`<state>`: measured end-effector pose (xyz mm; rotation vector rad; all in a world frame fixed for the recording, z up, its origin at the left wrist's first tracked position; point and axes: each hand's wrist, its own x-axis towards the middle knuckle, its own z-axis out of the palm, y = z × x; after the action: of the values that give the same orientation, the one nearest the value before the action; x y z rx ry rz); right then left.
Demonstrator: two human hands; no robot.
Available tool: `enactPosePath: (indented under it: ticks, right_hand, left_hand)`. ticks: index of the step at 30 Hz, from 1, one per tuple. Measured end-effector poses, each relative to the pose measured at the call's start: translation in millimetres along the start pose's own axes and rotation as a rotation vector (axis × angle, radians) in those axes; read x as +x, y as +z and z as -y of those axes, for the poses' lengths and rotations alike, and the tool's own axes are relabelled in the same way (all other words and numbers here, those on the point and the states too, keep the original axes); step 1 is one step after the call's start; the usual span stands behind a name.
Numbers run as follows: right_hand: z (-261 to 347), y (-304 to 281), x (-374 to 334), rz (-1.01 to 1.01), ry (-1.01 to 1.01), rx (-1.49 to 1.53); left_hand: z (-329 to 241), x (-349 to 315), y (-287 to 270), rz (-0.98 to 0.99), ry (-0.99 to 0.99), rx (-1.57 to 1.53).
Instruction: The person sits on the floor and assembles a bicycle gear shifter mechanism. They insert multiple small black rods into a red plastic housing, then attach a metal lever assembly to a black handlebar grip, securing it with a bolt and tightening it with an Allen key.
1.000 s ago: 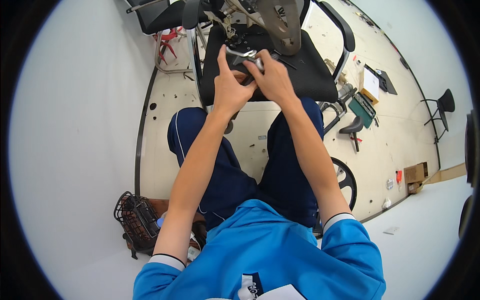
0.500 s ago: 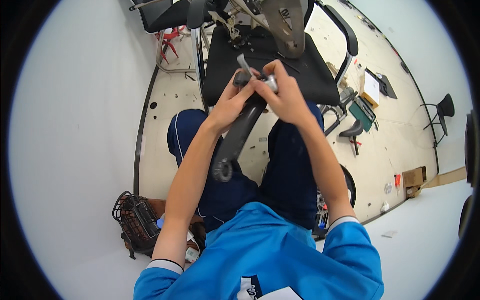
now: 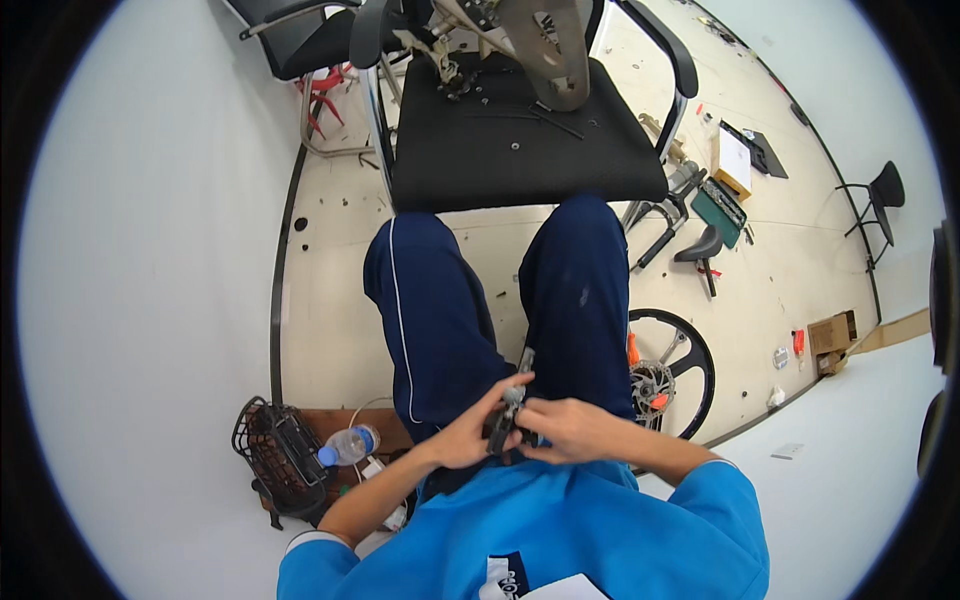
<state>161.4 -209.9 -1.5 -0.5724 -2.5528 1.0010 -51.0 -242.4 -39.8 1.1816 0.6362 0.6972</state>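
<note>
Close to my lap, both my hands are on a dark bike part with a silver clamp and lever (image 3: 511,402). My left hand (image 3: 467,432) grips it from the left, its fingers closed around the side of the clamp. On the other side, my right hand (image 3: 570,430) is closed with its fingertips against the part. Those fingers partly hide what they touch. Most of the part's dark tube is out of sight behind my hands and shirt.
Ahead stands a black armchair (image 3: 530,165) bearing a metal bike frame piece (image 3: 545,60) and small parts. At right lie a wheel (image 3: 705,375), a saddle (image 3: 703,245) and a green tool case (image 3: 722,212). A wire basket (image 3: 275,450) and a water bottle (image 3: 350,446) are at left.
Both hands have brought the bike part from above the seat edge back toward my lap. It has turned, and its long tube no longer shows clearly.
</note>
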Motion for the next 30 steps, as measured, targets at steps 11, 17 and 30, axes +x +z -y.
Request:
enactPosePath:
  ticks: [11,17,30]
  right_hand:
    - [6,18,-54,0.078,0.020,0.143]
    - [8,27,-67,0.030,0.052,0.278]
    - [10,55,-73,-0.264,0.396,0.709]
  left_hand:
    - [5,-8,34,0.059,-0.118,0.000]
    - [5,-11,47,0.041,-0.100,0.004]
    - [12,-5,44,0.019,-0.174,-0.082]
